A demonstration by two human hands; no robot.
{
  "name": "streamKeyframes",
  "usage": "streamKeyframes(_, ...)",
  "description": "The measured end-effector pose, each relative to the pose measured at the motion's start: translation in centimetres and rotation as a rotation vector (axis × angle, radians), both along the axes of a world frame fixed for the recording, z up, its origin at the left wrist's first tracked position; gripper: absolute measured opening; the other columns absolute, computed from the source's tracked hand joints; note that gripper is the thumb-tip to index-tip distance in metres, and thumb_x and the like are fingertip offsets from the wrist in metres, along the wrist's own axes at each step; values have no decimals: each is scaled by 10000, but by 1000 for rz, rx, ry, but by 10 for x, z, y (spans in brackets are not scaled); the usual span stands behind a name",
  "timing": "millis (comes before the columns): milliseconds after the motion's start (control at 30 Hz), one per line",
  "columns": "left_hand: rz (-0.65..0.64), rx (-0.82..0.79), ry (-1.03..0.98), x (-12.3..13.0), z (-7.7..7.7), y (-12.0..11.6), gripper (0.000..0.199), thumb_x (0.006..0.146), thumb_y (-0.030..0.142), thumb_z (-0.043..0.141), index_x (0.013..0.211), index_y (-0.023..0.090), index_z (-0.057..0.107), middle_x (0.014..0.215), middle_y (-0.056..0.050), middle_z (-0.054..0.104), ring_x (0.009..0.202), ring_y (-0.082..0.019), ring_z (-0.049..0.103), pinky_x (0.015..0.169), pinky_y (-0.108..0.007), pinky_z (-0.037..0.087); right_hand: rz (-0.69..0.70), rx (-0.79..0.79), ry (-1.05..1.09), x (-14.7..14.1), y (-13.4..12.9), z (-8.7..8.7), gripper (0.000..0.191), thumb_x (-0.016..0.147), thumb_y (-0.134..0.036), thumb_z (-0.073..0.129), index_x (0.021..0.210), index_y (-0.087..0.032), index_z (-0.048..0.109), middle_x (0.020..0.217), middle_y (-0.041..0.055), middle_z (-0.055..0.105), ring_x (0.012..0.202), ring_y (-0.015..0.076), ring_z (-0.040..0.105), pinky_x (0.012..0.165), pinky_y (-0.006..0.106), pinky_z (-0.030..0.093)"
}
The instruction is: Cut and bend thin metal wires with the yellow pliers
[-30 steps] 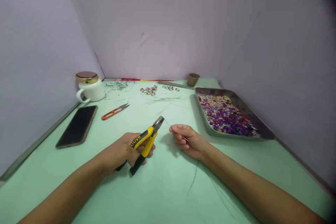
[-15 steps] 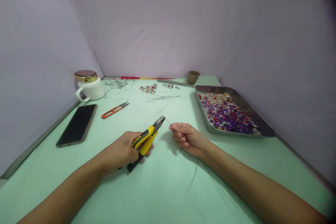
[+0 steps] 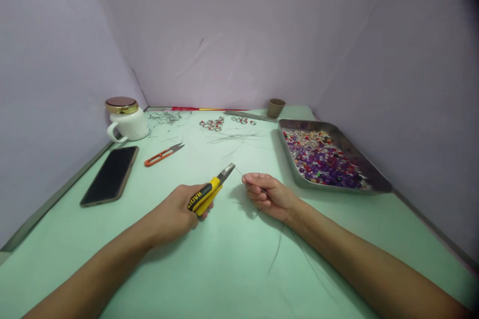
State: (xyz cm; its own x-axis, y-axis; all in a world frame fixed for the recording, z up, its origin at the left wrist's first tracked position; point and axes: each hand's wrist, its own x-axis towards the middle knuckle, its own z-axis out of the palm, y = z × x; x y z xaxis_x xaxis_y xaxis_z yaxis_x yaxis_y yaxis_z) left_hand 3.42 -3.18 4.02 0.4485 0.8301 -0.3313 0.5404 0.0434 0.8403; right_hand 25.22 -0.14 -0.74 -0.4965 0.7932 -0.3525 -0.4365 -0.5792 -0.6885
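Note:
My left hand (image 3: 179,212) is closed round the yellow and black handles of a pair of pliers (image 3: 209,196), whose jaws point up and to the right. At the jaw tips is the end of a thin wire (image 3: 238,171). My right hand (image 3: 267,194) pinches that wire between thumb and forefinger, a short way right of the jaws, and its other fingers are curled in. Part of the wire runs hidden behind the fingers. More loose wires (image 3: 277,249) lie on the green table below my right wrist.
At the right is a metal tray (image 3: 337,190) of mixed beads. Orange thread snips (image 3: 160,155), a phone (image 3: 110,175) and a lidded white mug (image 3: 130,124) stand left. Farther back are beaded wire pieces (image 3: 212,123), wire scraps (image 3: 164,117) and a small brown cup (image 3: 276,108).
My left hand has squeezed the pliers' handles together and rolled them slightly. My right hand keeps its pinch in nearly the same place.

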Motion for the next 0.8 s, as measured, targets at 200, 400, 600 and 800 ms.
streamKeyframes(200, 34, 318, 191, 0, -5, -3, 452, 529, 20, 377, 893, 231, 541, 839, -9, 581, 803, -205, 517, 693, -278, 370, -23, 46, -103, -2, -2, -1, 142, 640, -224, 671, 686, -108, 604, 424, -68, 411, 340, 3, 258, 299, 121, 144)
streamKeyframes(400, -28, 234, 167, -1, -9, -1, 389, 550, 30, 377, 854, 190, 559, 721, 3, 564, 709, -192, 540, 587, -248, 381, -55, 101, -124, -3, 2, -1, 130, 634, -220, 667, 678, -120, 596, 405, -73, 421, 324, 7, 262, 294, 131, 126)
streamKeyframes(600, 218, 318, 240, -11, -12, 13, 464, 506, 36, 422, 909, 189, 594, 893, -54, 594, 849, -236, 559, 727, -319, 427, -81, 106, -226, -3, 0, 0, 140, 602, -224, 674, 644, -127, 582, 384, -75, 418, 308, 8, 255, 289, 140, 117)
streamKeyframes(800, 516, -71, -305, -27, 15, 23, 524, 508, 53, 499, 1010, 201, 498, 956, -45, 596, 911, -221, 554, 715, -332, 479, -82, 144, -236, -2, -5, 1, 129, 625, -222, 661, 641, -132, 570, 391, -74, 418, 316, 10, 271, 295, 141, 137)
